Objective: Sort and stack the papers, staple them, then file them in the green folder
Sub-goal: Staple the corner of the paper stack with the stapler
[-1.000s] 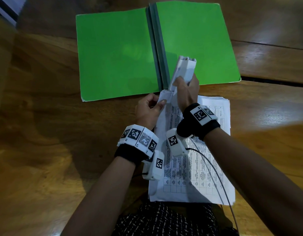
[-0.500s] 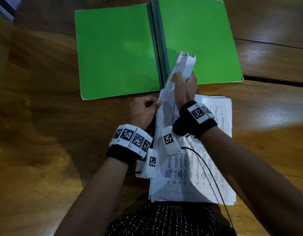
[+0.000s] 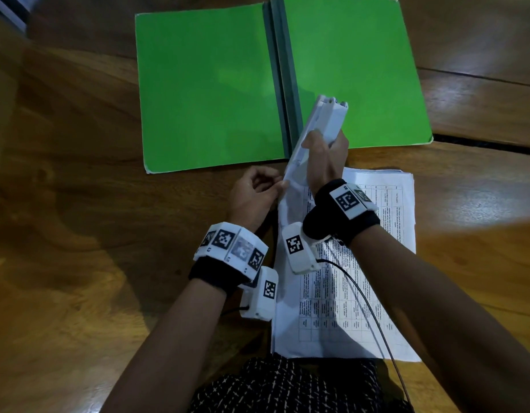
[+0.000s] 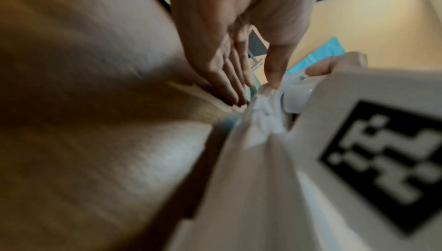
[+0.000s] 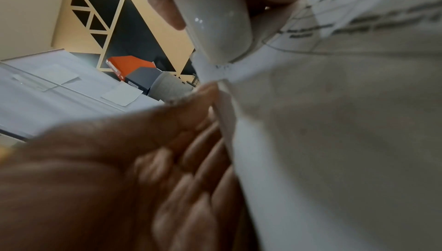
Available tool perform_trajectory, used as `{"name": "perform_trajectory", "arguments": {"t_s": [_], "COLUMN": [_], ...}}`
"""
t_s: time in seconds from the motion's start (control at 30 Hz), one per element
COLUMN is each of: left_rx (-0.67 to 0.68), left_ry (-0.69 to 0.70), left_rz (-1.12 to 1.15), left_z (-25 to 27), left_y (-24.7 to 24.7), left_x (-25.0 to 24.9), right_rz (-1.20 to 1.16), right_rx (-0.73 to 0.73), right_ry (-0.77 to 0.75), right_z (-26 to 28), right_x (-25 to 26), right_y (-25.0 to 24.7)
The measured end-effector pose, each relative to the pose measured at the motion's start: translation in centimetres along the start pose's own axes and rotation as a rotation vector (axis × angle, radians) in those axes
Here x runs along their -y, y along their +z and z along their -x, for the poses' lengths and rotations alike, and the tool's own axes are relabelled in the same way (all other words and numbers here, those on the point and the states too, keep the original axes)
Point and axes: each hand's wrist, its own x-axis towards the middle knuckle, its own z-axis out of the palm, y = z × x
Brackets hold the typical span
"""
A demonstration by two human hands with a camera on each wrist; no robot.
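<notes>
A stack of printed papers (image 3: 362, 308) lies on the wooden table in front of me, its top left corner lifted. My left hand (image 3: 255, 195) pinches that raised corner (image 5: 215, 73) between thumb and curled fingers. My right hand (image 3: 326, 156) grips a white stapler (image 3: 320, 126), tilted with its nose down on the same corner. The stapler's nose (image 5: 215, 28) sits over the corner in the right wrist view. The green folder (image 3: 204, 84) lies open flat beyond the papers.
The wooden table (image 3: 79, 234) stretches left and right of the papers. A dark seam (image 3: 481, 144) between planks runs right of the folder. A thin cable (image 3: 368, 299) from my right wrist crosses the papers. Patterned clothing (image 3: 287, 386) shows at the near edge.
My left hand has drawn slightly left and back while still pinching the paper corner. The right hand keeps the stapler on the corner, almost unmoved.
</notes>
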Motion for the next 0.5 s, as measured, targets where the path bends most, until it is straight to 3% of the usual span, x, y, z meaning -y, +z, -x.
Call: {"name": "perform_trajectory", "arguments": {"t_s": [0.1, 0.5], "left_rx": [0.118, 0.134], "left_ry": [-0.041, -0.049], "left_rz": [0.059, 0.036], "left_z": [0.2, -0.4], "left_y": [0.8, 0.9], "left_x": [-0.3, -0.4], "right_rz": [0.040, 0.166], "right_rx": [0.007, -0.023], "right_ry": [-0.026, 0.030], "right_z": [-0.3, -1.4], "right_x": [-0.4, -1.0], "right_y": [0.2, 0.5]}}
